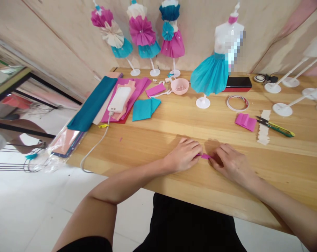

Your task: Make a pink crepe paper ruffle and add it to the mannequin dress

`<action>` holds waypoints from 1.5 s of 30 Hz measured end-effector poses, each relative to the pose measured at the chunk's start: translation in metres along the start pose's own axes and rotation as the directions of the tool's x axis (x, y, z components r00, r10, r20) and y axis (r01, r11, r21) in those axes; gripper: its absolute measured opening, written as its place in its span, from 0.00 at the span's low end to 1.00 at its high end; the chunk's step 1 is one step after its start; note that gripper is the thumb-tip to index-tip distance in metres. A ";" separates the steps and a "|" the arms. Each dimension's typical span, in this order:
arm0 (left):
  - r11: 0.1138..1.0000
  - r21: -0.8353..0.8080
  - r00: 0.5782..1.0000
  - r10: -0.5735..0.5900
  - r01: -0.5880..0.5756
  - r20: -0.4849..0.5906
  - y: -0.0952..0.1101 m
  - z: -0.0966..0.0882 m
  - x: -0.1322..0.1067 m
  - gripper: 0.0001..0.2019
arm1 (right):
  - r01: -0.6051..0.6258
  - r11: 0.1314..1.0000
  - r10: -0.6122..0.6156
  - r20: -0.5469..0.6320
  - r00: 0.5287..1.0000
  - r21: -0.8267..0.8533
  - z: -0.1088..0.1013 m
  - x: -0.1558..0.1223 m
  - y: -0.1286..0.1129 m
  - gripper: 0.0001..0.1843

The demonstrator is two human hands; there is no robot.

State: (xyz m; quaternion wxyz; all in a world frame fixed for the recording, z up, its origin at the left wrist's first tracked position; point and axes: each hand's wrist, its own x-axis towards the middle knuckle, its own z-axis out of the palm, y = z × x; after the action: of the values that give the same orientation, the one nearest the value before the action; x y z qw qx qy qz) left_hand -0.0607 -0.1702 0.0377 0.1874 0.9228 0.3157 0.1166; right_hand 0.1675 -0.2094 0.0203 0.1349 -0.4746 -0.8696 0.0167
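Note:
A narrow strip of magenta crepe paper [206,156] stretches between my two hands, low over the table near its front edge. My left hand [186,154] pinches one end, and the fingers cover that part. At the other end my right hand [230,161] is closed on the strip, thumb and fingertips together. Farther right lie a folded magenta paper piece [245,122], a cream paper strip with a notched edge [264,127] and yellow-green thread snips [276,126]. Beyond my hands stands a small white dress form [221,36] wearing a turquoise paper skirt [210,75].
Three dressed mini forms [142,31] line the wall. A pink bowl [179,86], folded turquoise paper [145,109], and a white power bank [120,99] with a cable lie on the wooden table [137,143]. Bare white stands [282,109] are at right, near a tape roll [237,103].

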 end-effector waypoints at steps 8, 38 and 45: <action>0.994 0.089 0.998 0.069 -0.068 -0.013 0.001 0.005 -0.001 0.13 | 0.028 1.000 -0.028 -0.014 0.999 0.005 -0.001 0.000 -0.001 0.07; 0.578 -0.816 0.849 -0.445 0.028 -0.286 -0.002 -0.001 0.013 0.14 | -0.036 0.879 0.164 -0.231 0.959 0.475 -0.024 -0.002 -0.008 0.07; 0.116 -0.993 0.930 -0.363 -0.015 -0.057 0.044 0.008 0.035 0.19 | -0.210 0.757 0.456 -0.270 0.848 0.619 -0.029 -0.005 -0.006 0.10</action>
State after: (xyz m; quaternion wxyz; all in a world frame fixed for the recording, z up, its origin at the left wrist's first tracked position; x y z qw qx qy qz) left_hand -0.0073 -0.1821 0.0523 0.7093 0.4993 0.2916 0.4031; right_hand 0.1725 -0.2190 0.0478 0.4413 -0.5557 -0.6756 0.2000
